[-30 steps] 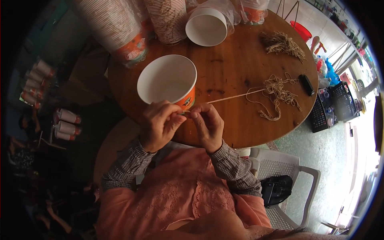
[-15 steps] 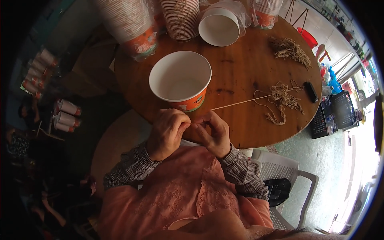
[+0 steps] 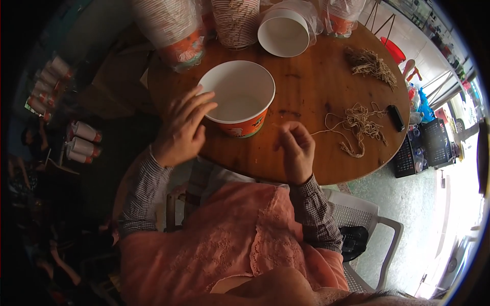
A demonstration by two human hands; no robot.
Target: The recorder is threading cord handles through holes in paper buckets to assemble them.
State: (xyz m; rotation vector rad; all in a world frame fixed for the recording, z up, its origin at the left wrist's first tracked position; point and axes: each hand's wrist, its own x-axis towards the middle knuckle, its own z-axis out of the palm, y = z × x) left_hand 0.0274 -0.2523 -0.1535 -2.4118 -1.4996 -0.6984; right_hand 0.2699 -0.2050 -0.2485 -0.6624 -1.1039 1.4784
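**Inspector:** Hands first, nearest to the person.

**Assistant:** The right hand sits over the near edge of the round brown wooden table, fingers curled and pinched on a thin pale jute string. The left hand is apart from it, fingers spread and loose, gripping nothing; its fingertips lie at the rim of the white paper bucket with an orange printed wall.

**Inspector:** Why that arrangement?

**Assistant:** In my judgement, the open hand steadies the bucket, which stands upright between the two hands, while the pinch keeps the string in hand.

**Inspector:** Where does the string run?

**Assistant:** Away to the right of the right hand, into a loose tangle of the same twine. A small black oblong object lies just beyond that.

**Inspector:** Farther out?

**Assistant:** A separate bundle of twine pieces, a second white paper bucket, and nested stacks of printed paper buckets beyond the left hand.
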